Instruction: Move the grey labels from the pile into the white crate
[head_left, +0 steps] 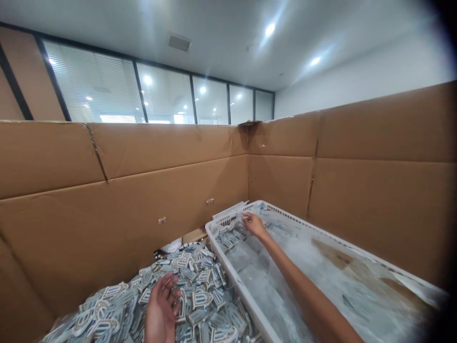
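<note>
You are looking into a nook walled by tall brown cardboard sheets (pixel 150 190) that meet in a corner at about 12 o'clock; above them runs a row of glass partition windows (pixel 160 95) with blinds, under a white ceiling with round lights (pixel 270 29). At 7 o'clock lies a heap of flat grey-and-white patches (pixel 200 295), shield-like in outline, piled against the cardboard on your left. From 12 toward 4 o'clock runs a long white perforated plastic crate (pixel 228 264), its floor covered with clear plastic film (pixel 307 276); a small cluster of the same patches sits in its far end at about 11 o'clock of the crate. Your left hand (pixel 161 312) rests on the heap at 6 o'clock, palm up, fingers loosely curled and slightly apart, touching the patches under it but gripping none that you can see. Your right hand (pixel 253 224) reaches across the crate to its far corner at 12 o'clock, fingertips pressed together on a single patch (pixel 242 217) just above the cluster. The crate's near wall stands between the heap and the crate floor. Two small patches (pixel 162 220) are stuck on the cardboard at 10 o'clock.
</note>
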Action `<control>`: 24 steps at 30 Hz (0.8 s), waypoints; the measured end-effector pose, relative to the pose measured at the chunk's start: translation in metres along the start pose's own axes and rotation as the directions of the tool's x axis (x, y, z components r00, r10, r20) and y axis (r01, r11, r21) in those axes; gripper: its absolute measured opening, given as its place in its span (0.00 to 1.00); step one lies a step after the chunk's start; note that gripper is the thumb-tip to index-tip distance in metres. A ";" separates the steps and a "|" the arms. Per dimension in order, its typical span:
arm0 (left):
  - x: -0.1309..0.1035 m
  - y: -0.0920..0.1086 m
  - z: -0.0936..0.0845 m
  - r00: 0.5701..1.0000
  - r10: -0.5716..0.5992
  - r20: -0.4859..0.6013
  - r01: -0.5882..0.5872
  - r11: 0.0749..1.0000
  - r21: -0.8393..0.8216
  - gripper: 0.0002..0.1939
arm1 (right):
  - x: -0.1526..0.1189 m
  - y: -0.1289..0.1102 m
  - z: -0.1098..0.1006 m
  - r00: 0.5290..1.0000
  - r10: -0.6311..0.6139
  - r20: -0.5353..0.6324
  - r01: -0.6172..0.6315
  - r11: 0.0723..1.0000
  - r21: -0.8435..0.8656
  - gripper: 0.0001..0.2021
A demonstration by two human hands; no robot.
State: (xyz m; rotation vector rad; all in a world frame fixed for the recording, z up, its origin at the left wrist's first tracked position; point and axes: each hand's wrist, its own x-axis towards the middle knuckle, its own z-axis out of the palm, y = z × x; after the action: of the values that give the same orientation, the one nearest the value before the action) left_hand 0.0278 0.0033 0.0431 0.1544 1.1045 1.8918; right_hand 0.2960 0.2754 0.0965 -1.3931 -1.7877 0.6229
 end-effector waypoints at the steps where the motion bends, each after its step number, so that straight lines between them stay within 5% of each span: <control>1: 0.001 -0.001 0.000 1.000 0.001 0.000 -0.001 1.000 -0.006 0.19 | 0.003 0.011 -0.001 0.999 0.035 -0.017 -0.036 0.998 -0.043 0.17; 6: 0.003 -0.005 -0.001 1.000 0.001 -0.018 -0.002 1.000 -0.021 0.19 | 0.016 0.045 -0.003 0.989 0.132 -0.063 -0.143 0.959 -0.246 0.12; 13: 0.011 0.002 -0.006 0.994 -0.039 -0.103 0.035 0.999 -0.038 0.21 | 0.026 0.057 0.001 0.980 0.197 -0.003 -0.177 0.877 -0.446 0.15; 19: 0.020 0.002 -0.008 0.991 -0.048 -0.122 0.044 0.999 -0.032 0.24 | 0.020 0.058 0.005 0.991 0.130 0.034 -0.089 0.828 -0.553 0.15; 24: 0.015 -0.002 -0.006 0.993 -0.017 -0.118 0.015 1.000 -0.020 0.26 | 0.012 0.056 0.012 0.992 -0.037 0.125 0.101 0.820 -0.564 0.13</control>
State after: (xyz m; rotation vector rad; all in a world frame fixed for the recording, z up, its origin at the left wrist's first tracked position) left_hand 0.0168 0.0112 0.0331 0.0225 1.1635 1.9165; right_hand 0.3169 0.3036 0.0500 -1.6920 -2.2156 0.1118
